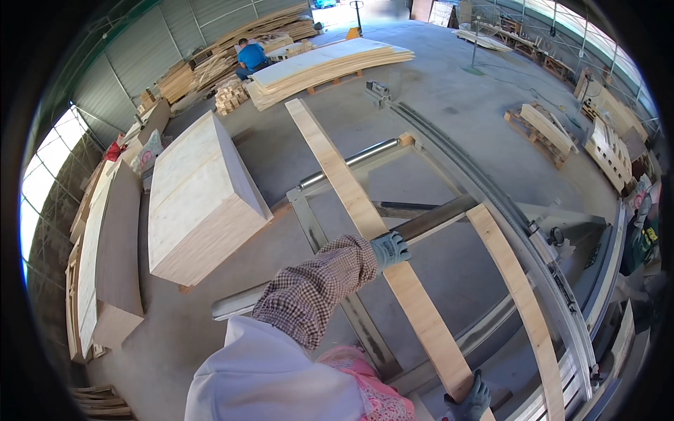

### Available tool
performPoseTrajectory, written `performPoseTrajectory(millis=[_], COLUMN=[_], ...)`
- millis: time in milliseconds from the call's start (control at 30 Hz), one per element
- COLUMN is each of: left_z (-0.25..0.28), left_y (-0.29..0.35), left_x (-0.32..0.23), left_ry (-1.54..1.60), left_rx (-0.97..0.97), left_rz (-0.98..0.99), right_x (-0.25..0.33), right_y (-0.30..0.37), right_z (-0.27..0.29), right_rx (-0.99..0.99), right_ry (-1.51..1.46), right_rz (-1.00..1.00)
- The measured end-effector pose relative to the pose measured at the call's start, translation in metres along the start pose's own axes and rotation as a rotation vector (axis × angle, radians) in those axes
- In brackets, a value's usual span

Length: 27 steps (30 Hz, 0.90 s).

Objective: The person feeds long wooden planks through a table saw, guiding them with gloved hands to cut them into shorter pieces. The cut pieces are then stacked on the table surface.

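Observation:
A long, pale wooden plank (pixel 414 295) runs slantwise across the metal frame of a machine table (pixel 309 217). My left hand (pixel 391 250), in a grey-blue work glove, reaches over the plank near its middle with the fingers curled around its far edge. At the plank's near end my right hand (pixel 474 400), gloved too, closes on the corner; part of it is cut off by the lower edge. To the right a second plank (pixel 516 281) lies on the frame beside the guide rail, touched by neither hand.
A metal guide rail (pixel 484 186) runs along the frame's right side, and a shiny roller (pixel 351 163) crosses its far end. Left stands a tall plywood stack (pixel 203 189). Farther back, a person in blue (pixel 251 57) crouches beside a sheet stack (pixel 330 63). Wooden pieces sit on a pallet (pixel 537 137) at right.

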<state>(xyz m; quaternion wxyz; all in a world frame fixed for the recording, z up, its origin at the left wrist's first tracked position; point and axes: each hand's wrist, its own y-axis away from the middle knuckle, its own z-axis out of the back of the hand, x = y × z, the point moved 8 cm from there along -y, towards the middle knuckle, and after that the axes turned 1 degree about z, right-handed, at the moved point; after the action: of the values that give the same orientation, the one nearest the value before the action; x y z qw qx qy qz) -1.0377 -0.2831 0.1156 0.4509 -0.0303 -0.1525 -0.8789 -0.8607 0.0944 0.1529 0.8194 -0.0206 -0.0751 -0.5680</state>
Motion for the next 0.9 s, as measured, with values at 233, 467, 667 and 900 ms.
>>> performPoseTrajectory(millis=[233, 467, 667, 900], left_z=[0.035, 0.067, 0.069, 0.057], left_y=[-0.015, -0.026, -0.018, -0.015], left_x=[-0.050, -0.076, -0.078, -0.104], left_ry=[0.148, 0.394, 0.328, 0.337], left_rx=[-0.047, -0.203, -0.279, -0.284], left_rz=[-0.262, -0.388, -0.362, -0.459], right_x=[-0.034, -0.071, -0.084, -0.097], right_y=[0.029, 0.054, 0.036, 0.071], right_z=[0.032, 0.017, 0.029, 0.020], right_rx=[-0.040, -0.070, 0.068, 0.032], right_ry=[-0.175, -0.050, 0.066, -0.030], right_rz=[-0.003, -0.067, -0.040, -0.059])
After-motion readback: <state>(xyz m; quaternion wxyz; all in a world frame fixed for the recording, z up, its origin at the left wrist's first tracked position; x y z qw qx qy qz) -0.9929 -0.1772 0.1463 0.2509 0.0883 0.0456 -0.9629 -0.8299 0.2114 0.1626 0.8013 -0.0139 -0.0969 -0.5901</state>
